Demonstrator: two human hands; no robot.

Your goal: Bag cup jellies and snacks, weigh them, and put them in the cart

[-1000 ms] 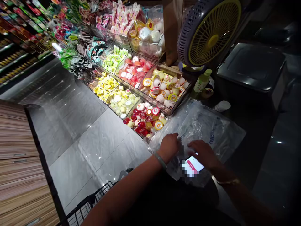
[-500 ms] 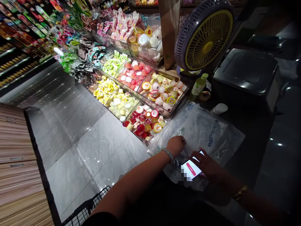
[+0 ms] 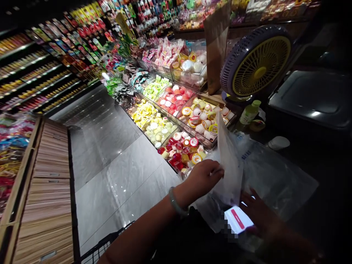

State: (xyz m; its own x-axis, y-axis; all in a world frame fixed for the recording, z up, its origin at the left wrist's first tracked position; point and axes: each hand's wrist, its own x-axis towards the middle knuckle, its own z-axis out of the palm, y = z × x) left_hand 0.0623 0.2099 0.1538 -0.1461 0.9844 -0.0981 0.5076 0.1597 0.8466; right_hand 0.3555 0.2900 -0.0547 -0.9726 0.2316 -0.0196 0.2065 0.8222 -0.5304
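My left hand [image 3: 203, 178] pinches one clear plastic bag [image 3: 228, 161] and holds it lifted off a stack of clear plastic bags [image 3: 275, 179] lying on the dark counter. My right hand [image 3: 260, 214] grips a phone [image 3: 238, 219] with a lit white screen, low over the near edge of the stack. Just beyond my left hand is a clear bin of red and yellow jelly cups [image 3: 184, 150].
More bins of jelly cups and wrapped sweets [image 3: 203, 115] run back along the counter. A yellow fan [image 3: 257, 66], a green bottle [image 3: 249, 112] and a dark bin lid [image 3: 316, 99] stand to the right. A grey tiled aisle [image 3: 110, 161], a black basket rim [image 3: 101, 245] and wooden shelves [image 3: 46, 205] lie left.
My left hand has closed on one bag and raised it upright off the stack. The view has swung up and left, showing more shelves. My right hand with the phone sits lower in view.
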